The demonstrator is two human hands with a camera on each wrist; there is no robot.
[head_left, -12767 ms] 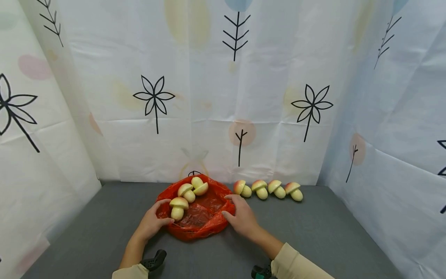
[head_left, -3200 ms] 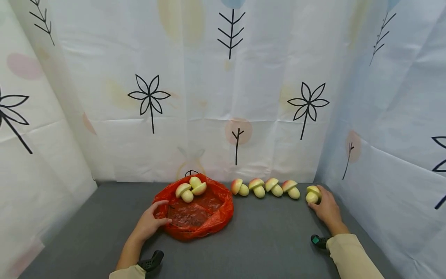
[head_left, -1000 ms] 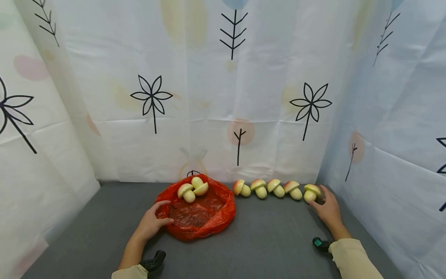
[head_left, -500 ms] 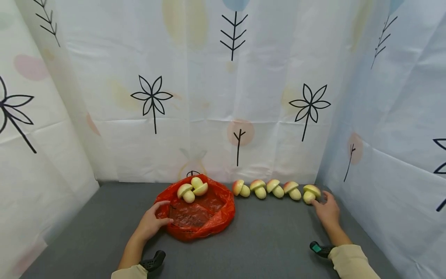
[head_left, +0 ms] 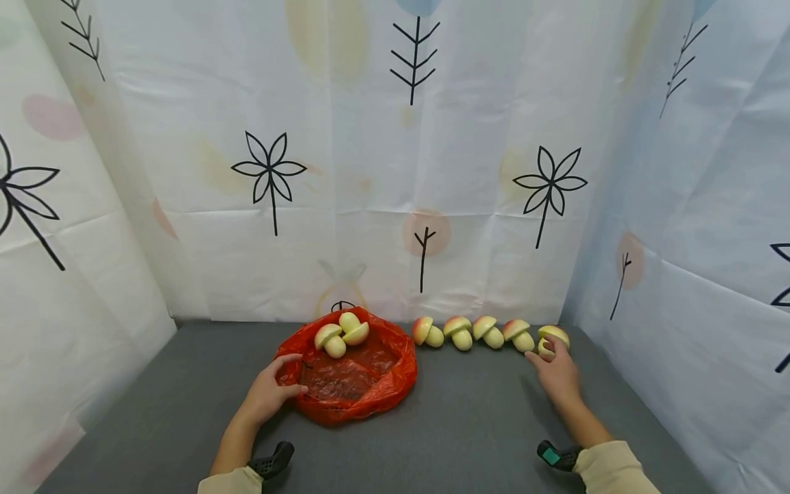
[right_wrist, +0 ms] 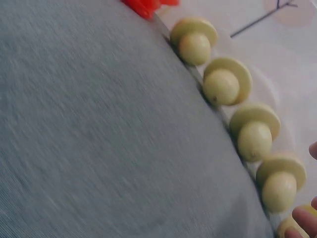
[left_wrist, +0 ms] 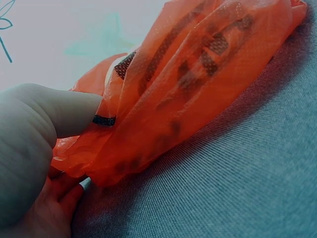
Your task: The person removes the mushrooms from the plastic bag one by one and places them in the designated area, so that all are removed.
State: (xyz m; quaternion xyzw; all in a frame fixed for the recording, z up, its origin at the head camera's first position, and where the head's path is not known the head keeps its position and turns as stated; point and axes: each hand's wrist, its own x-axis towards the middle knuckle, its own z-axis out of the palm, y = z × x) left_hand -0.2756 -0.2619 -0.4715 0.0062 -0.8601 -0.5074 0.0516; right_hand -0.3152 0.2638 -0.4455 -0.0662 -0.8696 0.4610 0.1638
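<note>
My left hand (head_left: 265, 394) holds the left rim of a red plastic bag (head_left: 385, 396), whose mouth lies spread wide. In the left wrist view the thumb (left_wrist: 74, 111) presses on the crinkled film, with the fingers partly hidden. Two toy mushrooms (head_left: 332, 345) lie at the back of the bag. The right hand (head_left: 558, 377) hovers just in front of the toy mushroom (head_left: 553, 333) at the right end of a row, fingers loosely bent and gripping nothing. Those fingers partly cover its stem.
Several more toy mushrooms (head_left: 458, 333) stand side by side along the back edge of the grey table (head_left: 457, 418), right of the bag. White printed cloth (head_left: 370, 261) rises behind and at both sides.
One mushroom from the bag now ends the row at the right. The right hand has let go of it and moved left and nearer. The left hand stays at the rim.
</note>
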